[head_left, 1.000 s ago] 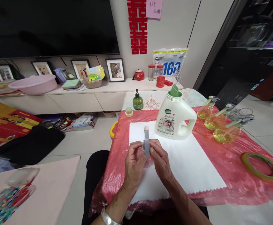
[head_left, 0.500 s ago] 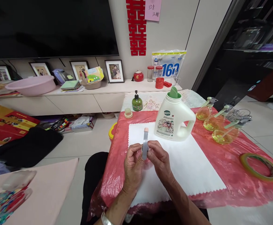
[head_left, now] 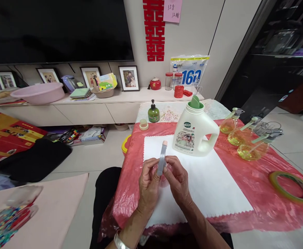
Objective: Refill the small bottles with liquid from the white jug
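In the head view, a spray bottle (head_left: 163, 181) with a clear pinkish body stands upright over the white cloth, seen from above. Its grey spray head (head_left: 162, 159) ends in a pink nozzle tip pointing away from me. My left hand (head_left: 149, 183) pinches the left side just under the head. From the right, my right hand (head_left: 178, 180) grips the same collar area with thumb and fingers. The fingers cover most of the neck. Beyond my hands, a white detergent jug (head_left: 196, 133) stands uncapped, a green spout in its mouth.
A pale cap (head_left: 143, 124) and a green pump bottle (head_left: 153, 113) stand at the back left. To the right are several spray bottles with yellow liquid (head_left: 248, 152) and a tape roll (head_left: 293, 186). White cloth (head_left: 208, 193) lies over the red plastic sheet (head_left: 130, 173).
The view has shifted slightly, so the scene sits a little further right. The spray head now tilts slightly to the right. Both hands keep their grip.
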`<state>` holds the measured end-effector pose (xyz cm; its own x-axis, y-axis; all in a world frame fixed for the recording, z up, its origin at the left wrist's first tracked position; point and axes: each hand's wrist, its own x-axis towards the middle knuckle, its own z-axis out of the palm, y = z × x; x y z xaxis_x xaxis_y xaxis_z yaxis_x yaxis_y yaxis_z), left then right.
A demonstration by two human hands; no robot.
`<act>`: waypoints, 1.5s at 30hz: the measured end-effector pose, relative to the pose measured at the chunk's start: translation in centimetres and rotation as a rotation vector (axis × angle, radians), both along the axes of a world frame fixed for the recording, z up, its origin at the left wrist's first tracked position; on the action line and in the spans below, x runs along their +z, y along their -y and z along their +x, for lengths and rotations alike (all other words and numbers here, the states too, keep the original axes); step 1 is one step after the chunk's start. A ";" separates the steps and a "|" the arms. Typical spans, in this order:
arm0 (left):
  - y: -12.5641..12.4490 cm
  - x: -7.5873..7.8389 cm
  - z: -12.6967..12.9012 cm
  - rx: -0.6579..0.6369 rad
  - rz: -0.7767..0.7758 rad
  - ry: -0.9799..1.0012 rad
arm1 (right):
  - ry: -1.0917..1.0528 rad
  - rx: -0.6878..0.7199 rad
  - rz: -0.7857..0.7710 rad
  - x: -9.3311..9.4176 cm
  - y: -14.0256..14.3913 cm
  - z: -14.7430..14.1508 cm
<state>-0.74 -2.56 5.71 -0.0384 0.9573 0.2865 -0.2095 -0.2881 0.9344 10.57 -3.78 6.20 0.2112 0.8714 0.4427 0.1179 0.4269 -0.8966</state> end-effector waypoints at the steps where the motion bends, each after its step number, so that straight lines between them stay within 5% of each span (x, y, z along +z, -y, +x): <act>1: 0.0 0.1 0.0 0.009 0.003 -0.007 | 0.014 0.008 -0.005 0.1 0.0 0.1; 26: 0.3 0.4 0.2 0.089 0.007 -0.096 | 0.146 -0.069 0.051 -0.2 -0.1 -0.1; 35: 0.2 -0.1 -0.6 0.009 -0.065 0.007 | 0.171 -0.199 0.104 -0.4 -0.4 -1.1; 45: 0.9 2.4 1.4 0.054 -0.194 -0.018 | 0.199 -0.385 0.079 -0.9 -0.3 -2.3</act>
<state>0.61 -3.48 8.12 -0.0883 0.9912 0.0983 -0.1816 -0.1131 0.9768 8.22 -3.45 5.29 0.4179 0.7079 0.5695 0.4489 0.3841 -0.8068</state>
